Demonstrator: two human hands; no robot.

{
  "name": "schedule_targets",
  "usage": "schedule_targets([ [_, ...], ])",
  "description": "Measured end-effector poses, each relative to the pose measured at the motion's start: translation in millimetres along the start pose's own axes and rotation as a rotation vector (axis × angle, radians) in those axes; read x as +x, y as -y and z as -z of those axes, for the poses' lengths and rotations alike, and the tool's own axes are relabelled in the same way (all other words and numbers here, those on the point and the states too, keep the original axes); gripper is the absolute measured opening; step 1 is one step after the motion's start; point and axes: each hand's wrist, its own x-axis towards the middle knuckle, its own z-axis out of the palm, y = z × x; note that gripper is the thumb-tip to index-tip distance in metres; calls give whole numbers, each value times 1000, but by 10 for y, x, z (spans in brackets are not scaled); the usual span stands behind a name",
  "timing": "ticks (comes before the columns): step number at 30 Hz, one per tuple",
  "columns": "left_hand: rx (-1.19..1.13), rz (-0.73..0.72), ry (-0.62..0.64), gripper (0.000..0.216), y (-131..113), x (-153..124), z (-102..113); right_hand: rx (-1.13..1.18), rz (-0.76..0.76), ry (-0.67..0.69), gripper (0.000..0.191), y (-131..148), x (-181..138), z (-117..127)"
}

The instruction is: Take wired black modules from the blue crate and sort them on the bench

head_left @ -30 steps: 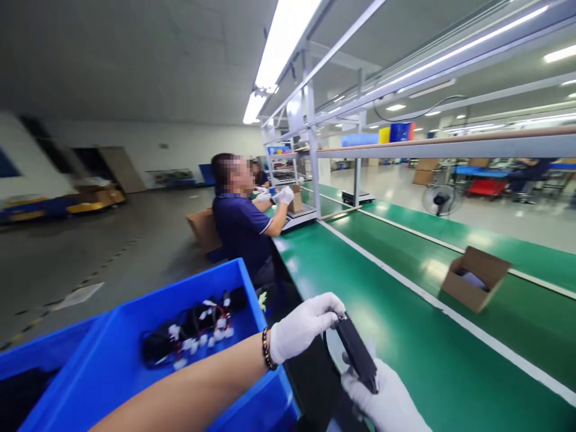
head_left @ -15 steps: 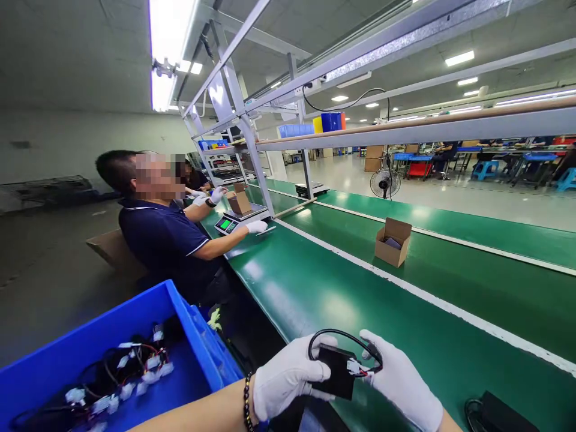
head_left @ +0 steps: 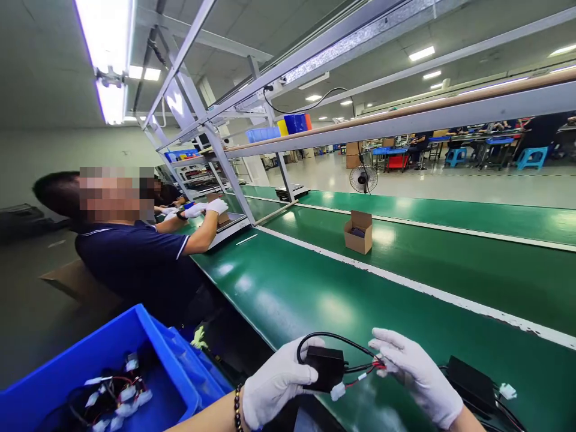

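Green belt (head_left: 315, 288) | left hand (head_left: 276, 384) grips black module (head_left: 326, 367) | right hand (head_left: 416, 375) seemingly pinching wires (head_left: 366, 366)

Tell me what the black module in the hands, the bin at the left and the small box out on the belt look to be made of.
Black module: matt, hard-edged casing, probably moulded plastic, with rubbery-looking insulated leads. The left hand grips it; the right hand pinches its wires.
Blue bin: smooth, slightly glossy walls, likely rigid plastic.
Small box: dull brown with open flaps, looks like cardboard.
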Motion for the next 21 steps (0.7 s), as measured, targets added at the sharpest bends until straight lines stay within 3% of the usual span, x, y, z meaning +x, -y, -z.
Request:
schedule_targets([
  [3, 255, -125, -97, 37, 78, 22, -97, 140, -13, -25, 51, -55, -105, -11],
  [5, 457, -291, -175, 31, 179, 9, -101, 118, -45, 10, 49, -86, -172, 12],
  [9, 951, -620, -51, 14, 405, -64, -12, 30, 60, -5, 39, -98, -313, 170],
  [11, 1112, -628, -1, 15, 473, -90, -2, 28, 133, -10, 36, -78, -382, 261],
  [13, 1154, -614, -38, 15, 499, -94, -45, 19, 164, 6, 33, -51, -444, 328],
  [18, 1142, -576, -66, 15, 518, -22, -197, -7, 181, -35, 30, 22, -588, 393],
  [21, 1014, -538, -49, 12, 599, 62, -212, -26, 197, -73, 28, 66, -684, 431],
])
